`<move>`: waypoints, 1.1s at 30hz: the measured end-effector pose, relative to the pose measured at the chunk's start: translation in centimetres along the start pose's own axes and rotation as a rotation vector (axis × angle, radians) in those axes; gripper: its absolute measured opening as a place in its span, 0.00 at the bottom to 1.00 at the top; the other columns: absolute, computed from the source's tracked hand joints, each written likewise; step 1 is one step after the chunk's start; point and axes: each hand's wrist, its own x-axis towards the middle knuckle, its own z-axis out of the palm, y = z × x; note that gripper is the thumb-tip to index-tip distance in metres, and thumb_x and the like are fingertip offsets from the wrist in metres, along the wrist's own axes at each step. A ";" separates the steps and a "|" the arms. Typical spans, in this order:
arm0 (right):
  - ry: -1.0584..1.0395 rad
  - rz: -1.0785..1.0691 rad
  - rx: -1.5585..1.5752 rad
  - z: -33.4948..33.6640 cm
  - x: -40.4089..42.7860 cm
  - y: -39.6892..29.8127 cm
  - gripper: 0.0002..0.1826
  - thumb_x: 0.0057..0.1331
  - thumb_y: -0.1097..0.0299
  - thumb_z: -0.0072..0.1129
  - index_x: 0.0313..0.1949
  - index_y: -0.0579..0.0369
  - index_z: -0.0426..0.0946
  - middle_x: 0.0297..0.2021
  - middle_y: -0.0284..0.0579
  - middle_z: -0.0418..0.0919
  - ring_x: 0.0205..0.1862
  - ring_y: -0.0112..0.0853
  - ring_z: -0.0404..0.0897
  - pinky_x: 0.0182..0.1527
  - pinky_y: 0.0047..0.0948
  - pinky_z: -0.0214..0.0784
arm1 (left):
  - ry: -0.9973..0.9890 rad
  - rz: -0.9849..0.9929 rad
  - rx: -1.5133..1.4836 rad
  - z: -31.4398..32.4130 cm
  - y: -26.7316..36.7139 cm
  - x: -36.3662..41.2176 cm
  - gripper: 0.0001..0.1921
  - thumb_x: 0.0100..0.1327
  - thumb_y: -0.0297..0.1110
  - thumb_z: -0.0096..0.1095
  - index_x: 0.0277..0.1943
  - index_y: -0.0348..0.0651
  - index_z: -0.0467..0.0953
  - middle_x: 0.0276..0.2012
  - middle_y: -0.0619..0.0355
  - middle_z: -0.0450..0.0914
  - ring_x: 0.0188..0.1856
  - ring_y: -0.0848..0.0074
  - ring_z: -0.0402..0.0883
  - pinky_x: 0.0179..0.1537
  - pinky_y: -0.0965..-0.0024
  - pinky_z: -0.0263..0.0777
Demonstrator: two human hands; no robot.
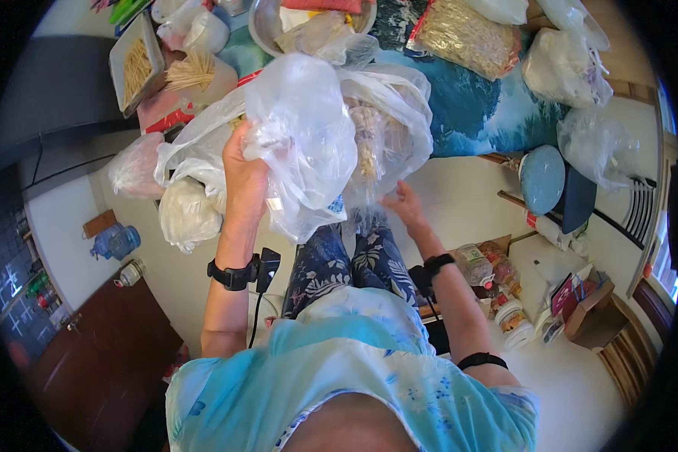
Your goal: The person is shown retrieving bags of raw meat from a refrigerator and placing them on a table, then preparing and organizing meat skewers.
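My left hand (246,178) grips the bunched side of a puffed-up white plastic bag (305,130), held over the near table edge. Beside it on the right, a clear plastic bag (367,152) shows what look like skewers of pale food, hanging down towards my lap. My right hand (405,208) is just right of that bag's lower end, its fingers apart. Whether a fingertip touches the film, I cannot tell. Behind my left wrist hangs a tied bag of pale contents (187,212). The white bag hides part of the table behind it.
A teal patterned tablecloth (469,113) covers the table. Wooden sticks fill a tub (195,73) and a tray (137,70) at the left. A metal bowl (258,34) and a large food packet (469,39) stand farther back. At the right is a blue round stool (542,179).
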 end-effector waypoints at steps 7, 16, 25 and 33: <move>-0.101 0.045 0.124 3.8 1.1 8.1 0.25 0.57 0.65 0.62 0.51 0.65 0.70 0.44 0.46 0.75 0.45 0.27 0.72 0.47 0.24 0.64 | 0.199 0.294 0.118 2.7 2.1 4.4 0.22 0.49 0.17 0.63 0.48 0.38 0.69 0.41 0.58 0.77 0.40 0.77 0.77 0.43 0.74 0.72; 0.010 0.295 0.337 3.0 -1.5 -1.1 0.06 0.59 0.71 0.54 0.31 0.59 0.77 0.20 0.34 0.74 0.19 0.22 0.70 0.22 0.23 0.60 | 0.390 0.634 0.009 -1.0 7.2 13.5 0.24 0.50 0.18 0.62 0.52 0.37 0.65 0.43 0.54 0.76 0.41 0.72 0.77 0.41 0.73 0.72; -0.009 0.180 0.439 2.5 -3.2 -8.2 0.06 0.61 0.69 0.53 0.32 0.59 0.75 0.20 0.33 0.71 0.20 0.21 0.69 0.23 0.20 0.61 | 0.227 0.656 0.995 -1.2 1.7 20.2 0.28 0.46 0.33 0.72 0.51 0.35 0.70 0.44 0.49 0.76 0.45 0.69 0.76 0.44 0.69 0.71; -0.135 0.028 0.477 3.3 -2.1 -15.2 0.10 0.61 0.65 0.54 0.26 0.58 0.73 0.17 0.33 0.67 0.18 0.22 0.67 0.25 0.23 0.64 | -0.460 0.065 0.740 3.4 -7.3 -2.1 0.24 0.41 0.39 0.76 0.40 0.38 0.74 0.32 0.54 0.78 0.33 0.69 0.78 0.35 0.70 0.71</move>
